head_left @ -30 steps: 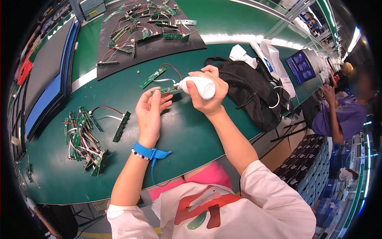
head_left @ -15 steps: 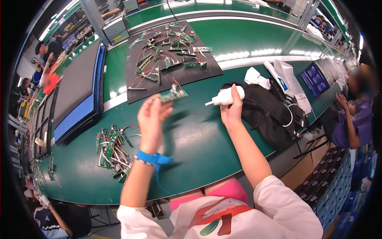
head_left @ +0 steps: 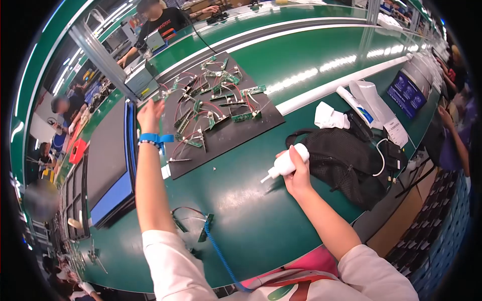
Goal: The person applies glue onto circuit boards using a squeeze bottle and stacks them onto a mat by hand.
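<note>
One tug on the cord (head_left: 215, 244) could drag the lower-centre board (head_left: 202, 235); right hand (head_left: 298, 179) grasps a bottle (head_left: 282, 164), left hand (head_left: 149, 116) unclear whether holding anything.

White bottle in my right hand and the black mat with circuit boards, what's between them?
In the head view, just bare green tabletop shows between the white bottle, held in your right hand, and the near edge of the black mat.

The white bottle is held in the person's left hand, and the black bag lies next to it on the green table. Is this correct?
Not the hand: the head view shows the white bottle in the person's right hand. The black bag does lie next to it on the green table.
</note>
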`<action>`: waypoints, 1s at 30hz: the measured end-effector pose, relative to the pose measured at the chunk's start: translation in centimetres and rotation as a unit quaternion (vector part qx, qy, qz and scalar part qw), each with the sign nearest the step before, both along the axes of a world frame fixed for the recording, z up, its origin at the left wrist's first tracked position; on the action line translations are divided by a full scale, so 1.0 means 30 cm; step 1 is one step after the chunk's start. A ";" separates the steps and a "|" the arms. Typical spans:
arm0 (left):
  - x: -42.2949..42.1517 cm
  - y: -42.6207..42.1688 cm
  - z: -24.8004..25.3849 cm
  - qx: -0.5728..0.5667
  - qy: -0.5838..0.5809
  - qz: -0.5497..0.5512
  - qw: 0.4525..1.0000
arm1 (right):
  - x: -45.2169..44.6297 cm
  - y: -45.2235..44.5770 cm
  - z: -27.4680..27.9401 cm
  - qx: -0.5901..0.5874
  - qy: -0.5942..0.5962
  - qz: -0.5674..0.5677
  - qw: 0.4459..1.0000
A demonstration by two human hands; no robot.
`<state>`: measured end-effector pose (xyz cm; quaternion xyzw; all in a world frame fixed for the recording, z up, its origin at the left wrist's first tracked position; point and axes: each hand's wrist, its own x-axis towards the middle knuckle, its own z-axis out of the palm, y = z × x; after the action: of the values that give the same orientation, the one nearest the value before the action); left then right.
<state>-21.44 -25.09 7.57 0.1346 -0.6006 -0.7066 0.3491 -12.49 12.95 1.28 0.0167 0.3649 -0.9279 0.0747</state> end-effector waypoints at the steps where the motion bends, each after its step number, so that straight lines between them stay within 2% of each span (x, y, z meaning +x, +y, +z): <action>1: -0.017 -0.013 -0.049 0.026 -0.055 -0.023 0.998 | 0.000 0.000 -0.001 0.003 -0.002 -0.002 1.000; 2: -0.020 -0.012 -0.074 0.053 -0.109 -0.044 0.992 | -0.003 0.001 -0.002 0.008 -0.003 -0.003 1.000; 5: -0.010 -0.016 -0.145 0.051 -0.188 0.041 0.980 | -0.011 0.000 -0.010 0.010 0.008 -0.001 1.000; 6: 0.009 -0.040 -0.135 0.022 -0.210 0.014 0.977 | -0.011 0.000 -0.014 0.007 0.012 0.001 1.000; 7: 0.024 -0.063 -0.124 -0.018 -0.179 0.026 0.983 | -0.010 0.000 -0.014 0.007 0.017 0.000 1.000; 8: 0.055 -0.066 -0.085 -0.059 -0.150 0.041 0.986 | -0.008 -0.003 -0.014 0.008 0.020 0.003 1.000; 10: 0.141 -0.053 0.061 -0.162 -0.180 0.056 0.969 | -0.006 -0.009 -0.017 -0.018 0.024 0.002 1.000; 14: 0.404 0.097 0.345 -0.240 -0.120 0.015 0.963 | -0.012 -0.013 -0.035 -0.029 0.010 0.019 0.999; 17: 0.625 0.165 0.376 -0.404 -0.223 0.037 0.886 | -0.010 -0.021 -0.029 0.014 0.001 0.026 1.000; 18: 0.702 0.121 0.324 -0.463 -0.231 0.019 0.856 | -0.006 -0.023 -0.026 0.008 -0.004 0.021 1.000; 19: 0.782 0.040 0.243 -0.562 -0.261 0.072 0.782 | -0.006 -0.010 -0.029 0.015 0.002 0.050 0.999; 21: 0.958 0.028 0.132 -0.621 -0.339 0.146 0.692 | -0.004 -0.020 -0.034 0.012 0.011 0.054 0.998; 22: 1.031 -0.010 0.066 -0.521 -0.455 0.133 0.710 | -0.002 -0.020 -0.037 0.012 0.015 0.054 0.998; 24: 1.152 -0.054 -0.075 -0.549 -0.519 0.156 0.637 | 0.002 -0.019 -0.034 0.013 0.018 0.060 0.998; 26: 1.191 -0.067 -0.168 -0.446 -0.595 0.136 0.654 | 0.009 -0.020 -0.035 0.015 0.018 0.068 0.997; 28: 1.187 -0.027 -0.177 -0.381 -0.582 0.136 0.705 | 0.001 -0.014 -0.041 0.018 0.019 0.074 0.997; 29: 1.181 -0.032 -0.183 -0.376 -0.588 0.140 0.702 | -0.013 -0.012 -0.066 -0.009 0.027 0.073 0.997; 30: 1.164 -0.003 -0.161 -0.425 -0.593 0.147 0.668 | -0.007 -0.015 -0.052 -0.014 0.015 0.054 0.998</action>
<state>13.47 -25.19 2.75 0.4483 -0.8889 -0.0858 0.0384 -12.70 12.50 -0.27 -0.0180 0.3537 -0.9275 0.1196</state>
